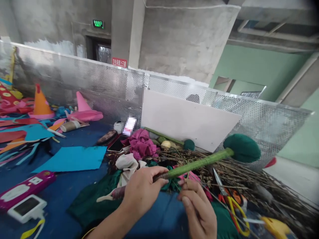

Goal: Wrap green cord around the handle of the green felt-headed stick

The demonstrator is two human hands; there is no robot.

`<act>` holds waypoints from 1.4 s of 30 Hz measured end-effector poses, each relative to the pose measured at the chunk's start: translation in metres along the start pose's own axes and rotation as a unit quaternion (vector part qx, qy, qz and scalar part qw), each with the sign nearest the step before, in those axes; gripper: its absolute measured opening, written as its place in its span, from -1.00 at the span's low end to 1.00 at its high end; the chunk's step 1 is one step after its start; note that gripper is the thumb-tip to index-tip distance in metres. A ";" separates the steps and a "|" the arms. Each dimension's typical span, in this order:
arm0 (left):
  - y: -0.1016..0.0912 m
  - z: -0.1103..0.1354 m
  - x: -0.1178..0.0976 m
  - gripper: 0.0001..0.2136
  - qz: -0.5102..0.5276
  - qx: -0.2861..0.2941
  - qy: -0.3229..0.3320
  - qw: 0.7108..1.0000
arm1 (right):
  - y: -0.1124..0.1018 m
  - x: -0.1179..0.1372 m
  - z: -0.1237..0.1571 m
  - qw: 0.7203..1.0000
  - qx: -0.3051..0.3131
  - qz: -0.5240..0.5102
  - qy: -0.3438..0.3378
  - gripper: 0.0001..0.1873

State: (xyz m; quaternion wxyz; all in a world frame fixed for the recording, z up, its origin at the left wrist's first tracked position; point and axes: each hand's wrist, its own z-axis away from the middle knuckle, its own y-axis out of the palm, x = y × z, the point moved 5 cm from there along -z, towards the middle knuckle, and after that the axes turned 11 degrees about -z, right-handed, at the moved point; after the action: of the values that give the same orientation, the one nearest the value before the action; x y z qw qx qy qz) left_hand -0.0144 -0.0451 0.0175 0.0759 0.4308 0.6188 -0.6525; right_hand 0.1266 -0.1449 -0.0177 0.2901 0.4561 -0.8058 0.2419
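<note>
My left hand (141,187) is closed around a stick (199,163) wrapped in green. A dark green padded fabric head (241,148) tops its upper right end. The lower end, past my palm, is brownish purple with a pale tip. Just below the stick, my right hand (196,207) has thumb and fingers pinched together. Whatever is between those fingertips is too thin to make out. Under my hands lies dark green cloth (92,202). Pink fabric scraps (190,176) lie behind my right fingers.
Scissors (235,212) with yellow handles and a yellow glue gun (275,227) lie right, beside dry twigs (239,172). Magenta cloth (142,142) and a lit phone (129,126) are behind. Left are a blue sheet (74,157), purple device (27,189) and felt cones (41,103). A mesh barrier (99,79) stands beyond.
</note>
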 end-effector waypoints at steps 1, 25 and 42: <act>0.005 0.002 0.002 -0.74 -0.019 -0.002 0.005 1.000 | 0.000 0.002 0.003 1.000 0.015 -0.013 -0.013 -0.76; 0.057 0.006 0.024 -0.84 -0.075 0.049 0.023 0.996 | 0.028 0.009 0.031 0.985 0.113 0.100 -0.085 -0.73; 0.072 0.018 0.013 -0.81 -0.169 0.032 0.133 0.976 | -0.014 -0.016 0.007 0.994 0.058 0.021 0.091 -0.70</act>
State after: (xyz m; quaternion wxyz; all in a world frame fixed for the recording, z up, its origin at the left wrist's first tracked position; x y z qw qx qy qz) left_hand 0.0148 -0.0708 -0.0466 -0.1325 0.4054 0.6657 -0.6123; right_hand 0.1440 -0.1459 -0.0321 0.3306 0.4310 -0.7700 0.3347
